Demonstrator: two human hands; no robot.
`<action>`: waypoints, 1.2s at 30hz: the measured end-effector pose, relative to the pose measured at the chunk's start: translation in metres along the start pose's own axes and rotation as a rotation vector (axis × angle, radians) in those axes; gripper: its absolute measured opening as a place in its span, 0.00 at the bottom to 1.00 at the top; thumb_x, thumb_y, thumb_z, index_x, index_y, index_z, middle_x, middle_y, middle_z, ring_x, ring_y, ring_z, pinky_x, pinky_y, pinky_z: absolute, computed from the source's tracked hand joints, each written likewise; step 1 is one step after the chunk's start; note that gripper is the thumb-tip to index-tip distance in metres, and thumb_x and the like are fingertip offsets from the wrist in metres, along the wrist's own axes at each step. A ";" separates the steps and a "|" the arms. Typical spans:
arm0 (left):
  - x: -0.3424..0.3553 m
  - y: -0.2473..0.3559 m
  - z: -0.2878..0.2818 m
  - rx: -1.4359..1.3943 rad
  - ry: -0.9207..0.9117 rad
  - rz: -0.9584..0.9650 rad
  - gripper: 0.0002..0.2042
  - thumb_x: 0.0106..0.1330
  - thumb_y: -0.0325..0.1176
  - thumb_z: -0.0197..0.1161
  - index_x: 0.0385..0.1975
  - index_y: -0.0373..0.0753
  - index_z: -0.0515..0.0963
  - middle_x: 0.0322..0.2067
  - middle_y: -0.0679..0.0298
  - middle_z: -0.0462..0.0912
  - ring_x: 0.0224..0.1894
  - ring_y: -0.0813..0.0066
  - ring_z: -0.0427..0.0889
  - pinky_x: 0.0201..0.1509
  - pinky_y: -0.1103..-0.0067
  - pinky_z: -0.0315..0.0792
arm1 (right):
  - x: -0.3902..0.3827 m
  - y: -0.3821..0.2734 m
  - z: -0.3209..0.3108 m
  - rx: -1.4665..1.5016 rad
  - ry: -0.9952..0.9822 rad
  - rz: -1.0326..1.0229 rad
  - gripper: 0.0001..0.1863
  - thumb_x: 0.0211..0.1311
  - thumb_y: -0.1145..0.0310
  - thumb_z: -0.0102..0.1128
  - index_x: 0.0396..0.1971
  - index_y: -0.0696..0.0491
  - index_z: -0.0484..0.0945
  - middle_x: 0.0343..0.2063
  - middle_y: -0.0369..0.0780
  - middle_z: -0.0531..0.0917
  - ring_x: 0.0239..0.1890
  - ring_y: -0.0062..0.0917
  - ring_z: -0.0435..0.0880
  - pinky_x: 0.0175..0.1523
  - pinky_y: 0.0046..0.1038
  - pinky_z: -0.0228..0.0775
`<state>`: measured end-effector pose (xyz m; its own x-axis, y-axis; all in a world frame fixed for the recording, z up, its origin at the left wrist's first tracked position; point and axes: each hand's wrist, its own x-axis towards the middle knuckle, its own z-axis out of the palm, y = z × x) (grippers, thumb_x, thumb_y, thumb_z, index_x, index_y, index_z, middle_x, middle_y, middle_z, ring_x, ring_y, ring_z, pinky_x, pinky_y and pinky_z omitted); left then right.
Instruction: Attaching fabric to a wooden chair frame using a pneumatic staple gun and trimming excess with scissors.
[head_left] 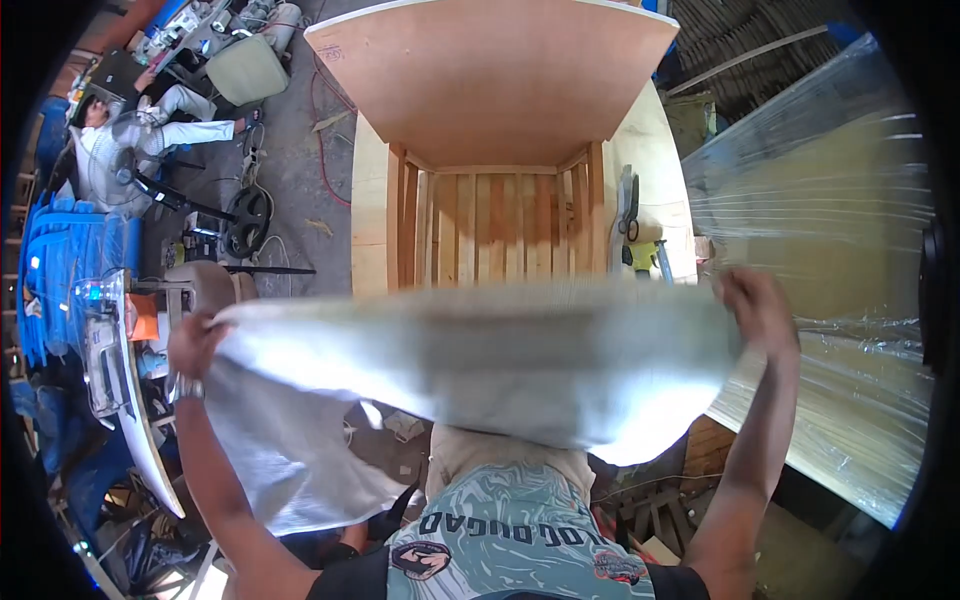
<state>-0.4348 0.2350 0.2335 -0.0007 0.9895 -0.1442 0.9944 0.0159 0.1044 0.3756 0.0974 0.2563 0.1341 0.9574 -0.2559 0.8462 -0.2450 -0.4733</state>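
A wide pale grey fabric sheet (520, 370) hangs stretched across in front of my body, its lit folds shining white and its upper edge blurred. My left hand (193, 345), with a watch at the wrist, is closed on the sheet's left corner. At the right end, my right hand (758, 310) pinches the other corner. Beyond the fabric, a wooden furniture frame (597, 220) with slats rests on a table (668, 140). A curved-edged plywood panel (490, 75) tops its far side. The sheet hides the frame's near part.
Scissors (633, 228) and a yellow-green tool (640, 258) lie on the table right of the frame. Plastic-wrapped panels (830, 250) stand at the right. On the left are a fan (125, 175), a sewing machine (100, 360) and a seated person (110, 150).
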 end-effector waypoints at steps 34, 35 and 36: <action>0.327 0.153 0.110 0.483 -0.050 0.217 0.18 0.72 0.42 0.54 0.54 0.38 0.78 0.46 0.45 0.87 0.48 0.37 0.84 0.53 0.51 0.78 | 0.156 0.040 0.301 0.128 0.380 0.407 0.21 0.72 0.51 0.57 0.43 0.58 0.78 0.31 0.59 0.85 0.38 0.60 0.85 0.46 0.56 0.75; 0.328 0.157 0.115 0.474 -0.045 0.177 0.18 0.72 0.42 0.54 0.54 0.38 0.77 0.46 0.45 0.86 0.49 0.38 0.84 0.54 0.51 0.77 | 0.155 0.045 0.302 0.109 0.361 0.415 0.22 0.72 0.51 0.57 0.43 0.58 0.78 0.31 0.59 0.85 0.38 0.60 0.85 0.47 0.56 0.75; 0.327 0.163 0.120 0.490 -0.048 0.134 0.19 0.72 0.42 0.53 0.55 0.38 0.77 0.47 0.44 0.86 0.50 0.38 0.84 0.54 0.51 0.77 | 0.151 0.049 0.304 0.091 0.340 0.430 0.22 0.72 0.51 0.57 0.44 0.59 0.78 0.32 0.59 0.85 0.39 0.60 0.85 0.47 0.56 0.75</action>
<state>-0.2606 0.5439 0.0856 0.1239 0.9704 -0.2073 0.9181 -0.1913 -0.3470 0.2806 0.1838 -0.0615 0.6289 0.7602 -0.1627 0.6326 -0.6221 -0.4613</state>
